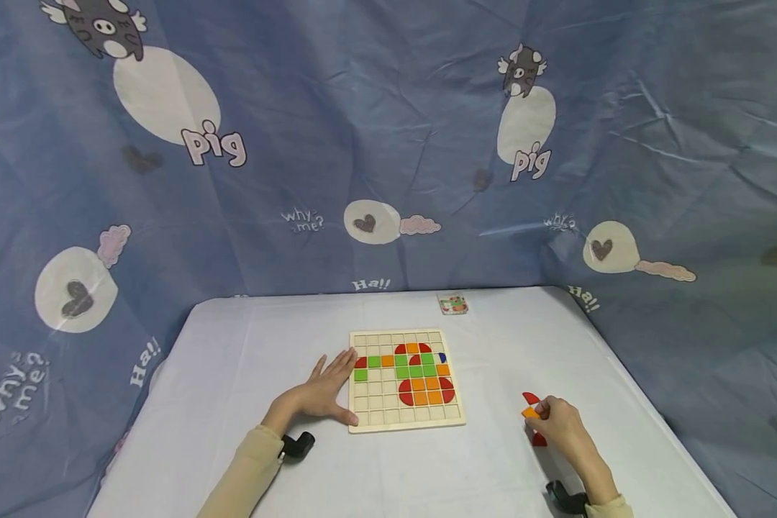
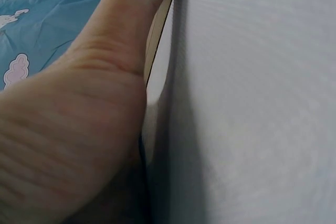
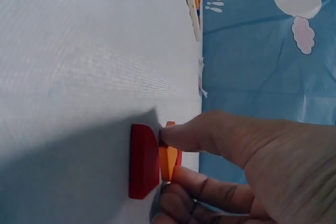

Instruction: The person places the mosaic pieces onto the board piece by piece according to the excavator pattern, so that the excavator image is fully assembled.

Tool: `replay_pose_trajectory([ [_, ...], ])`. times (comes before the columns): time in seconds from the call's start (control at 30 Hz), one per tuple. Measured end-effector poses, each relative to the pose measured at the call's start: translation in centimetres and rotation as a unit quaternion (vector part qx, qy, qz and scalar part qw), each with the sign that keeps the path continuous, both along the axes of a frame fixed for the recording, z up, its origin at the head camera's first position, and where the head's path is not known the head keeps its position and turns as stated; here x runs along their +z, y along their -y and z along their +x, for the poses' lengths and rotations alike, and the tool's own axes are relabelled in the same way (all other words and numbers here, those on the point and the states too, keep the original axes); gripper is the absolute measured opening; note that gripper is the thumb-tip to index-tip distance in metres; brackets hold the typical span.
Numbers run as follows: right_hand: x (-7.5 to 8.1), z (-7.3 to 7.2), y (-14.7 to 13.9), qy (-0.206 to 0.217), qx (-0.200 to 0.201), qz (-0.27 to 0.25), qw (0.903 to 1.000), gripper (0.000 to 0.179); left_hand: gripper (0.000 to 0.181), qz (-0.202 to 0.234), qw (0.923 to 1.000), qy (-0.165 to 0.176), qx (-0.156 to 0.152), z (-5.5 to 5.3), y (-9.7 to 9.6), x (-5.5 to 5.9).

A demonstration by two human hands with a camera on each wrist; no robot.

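Note:
In the head view my left hand point(image 1: 326, 388) lies with fingers spread along the left edge of a wooden grid board point(image 1: 377, 404), its fingertips and thumb right at the rim. Red quarter-circles, green and orange squares and one blue piece point(image 1: 442, 357) fill some of the board's cells. To the right of the board, my right hand point(image 1: 560, 426) pinches an orange square block point(image 3: 168, 162) between thumb and fingers, low over the white cloth. One red quarter-circle block point(image 1: 530, 397) lies beyond the fingers and another red block point(image 1: 539, 439) lies on the near side.
A small pattern card point(image 1: 453, 305) lies near the table's back edge, behind the board. White cloth point(image 1: 298, 324) covers the table. A blue printed curtain point(image 1: 388, 144) hangs behind it and along the sides.

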State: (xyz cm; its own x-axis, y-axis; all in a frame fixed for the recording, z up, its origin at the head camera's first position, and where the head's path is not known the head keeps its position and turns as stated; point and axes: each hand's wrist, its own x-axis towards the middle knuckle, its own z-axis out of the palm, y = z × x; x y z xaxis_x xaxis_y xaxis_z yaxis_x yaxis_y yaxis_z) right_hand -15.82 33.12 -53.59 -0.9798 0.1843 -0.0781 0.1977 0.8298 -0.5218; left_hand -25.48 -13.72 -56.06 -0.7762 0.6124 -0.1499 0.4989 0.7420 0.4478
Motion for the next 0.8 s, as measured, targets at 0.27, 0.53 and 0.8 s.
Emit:
replay_pose_trajectory([
  [0.27,0.0,-0.6,0.9,-0.023,0.029,0.010,0.9992,0.025,0.130,-0.014,0.9999,-0.003,-0.004,-0.3,-0.3,0.4],
  [0.53,0.5,-2.8,6.3,-0.076,0.105,0.002,0.9915,0.027,0.133,-0.015,0.9999,0.000,0.007,-0.3,-0.4,0.1],
  [0.8,1.1,-5.1,14.6,-0.123,0.253,-0.001,0.9597,0.023,0.133,-0.016,0.9998,0.001,0.010,-0.1,-0.2,0.0],
])
